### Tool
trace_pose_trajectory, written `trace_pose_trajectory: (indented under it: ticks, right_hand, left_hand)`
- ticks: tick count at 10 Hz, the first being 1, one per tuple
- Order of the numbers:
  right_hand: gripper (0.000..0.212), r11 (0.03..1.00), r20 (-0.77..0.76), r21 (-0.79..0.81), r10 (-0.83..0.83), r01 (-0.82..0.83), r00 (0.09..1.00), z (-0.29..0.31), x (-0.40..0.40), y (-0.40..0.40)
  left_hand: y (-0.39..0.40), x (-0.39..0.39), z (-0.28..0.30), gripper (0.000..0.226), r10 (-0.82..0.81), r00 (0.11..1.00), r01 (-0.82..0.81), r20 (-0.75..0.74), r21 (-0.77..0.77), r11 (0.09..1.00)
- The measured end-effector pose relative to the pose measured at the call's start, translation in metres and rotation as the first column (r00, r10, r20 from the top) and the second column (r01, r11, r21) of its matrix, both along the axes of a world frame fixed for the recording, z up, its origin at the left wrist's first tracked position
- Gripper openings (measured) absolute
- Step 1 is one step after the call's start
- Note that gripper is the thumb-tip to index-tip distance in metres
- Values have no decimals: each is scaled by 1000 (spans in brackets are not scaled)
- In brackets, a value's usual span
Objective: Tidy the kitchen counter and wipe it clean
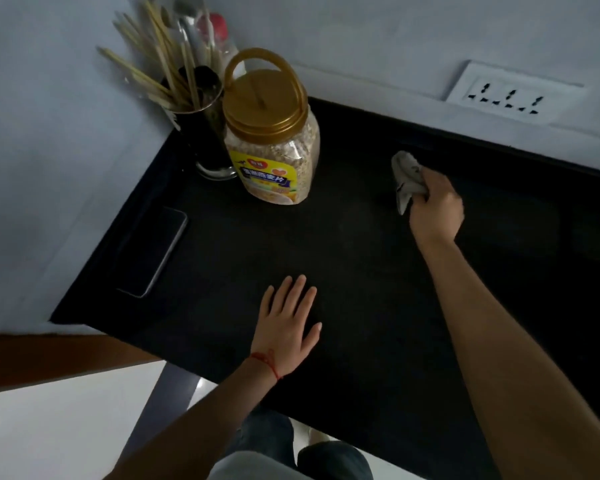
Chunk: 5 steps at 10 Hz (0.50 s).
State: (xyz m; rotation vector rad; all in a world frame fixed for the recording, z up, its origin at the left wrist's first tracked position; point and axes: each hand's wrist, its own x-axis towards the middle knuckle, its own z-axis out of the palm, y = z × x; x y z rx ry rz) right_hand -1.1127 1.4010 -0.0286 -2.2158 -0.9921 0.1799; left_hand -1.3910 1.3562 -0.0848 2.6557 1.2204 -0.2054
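The black kitchen counter (343,244) fills the middle of the head view. My right hand (435,209) is closed around a crumpled grey cloth (405,176) and presses it on the counter near the back wall. My left hand (290,323) lies flat on the counter near its front edge, fingers spread, holding nothing. A thin red string circles that wrist.
A clear oat jar with a gold lid and handle (271,133) stands at the back left. Beside it in the corner is a dark holder full of chopsticks and utensils (201,126). A dark phone (153,251) lies along the left wall. A wall socket (510,93) sits at the back right.
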Motion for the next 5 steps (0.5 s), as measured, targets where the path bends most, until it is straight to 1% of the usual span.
trace_pose_trajectory:
  ticks: [1, 2, 3, 4, 5]
  right_hand:
    - [42, 994, 124, -103, 54, -41, 991, -13, 15, 32]
    - [46, 960, 128, -258, 141, -104, 982, -32, 20, 47]
    - [53, 926, 99, -343, 206, -161, 973, -47, 18, 43]
    - [57, 920, -22, -326, 221, -216, 975, -39, 19, 38]
    - [49, 963, -94, -211, 152, -169, 984, -22, 6, 10]
  left_hand:
    - [0, 0, -1, 56, -1, 1000, 0, 11, 15, 1000]
    - [2, 0, -2, 57, -2, 1000, 2, -3, 19, 1000]
    - [0, 0, -5, 57, -5, 1000, 6, -16, 45, 999]
    - [1, 0, -5, 57, -10, 1000, 11, -14, 46, 999]
    - [2, 1, -2, 57, -1, 1000, 1, -10, 34, 999]
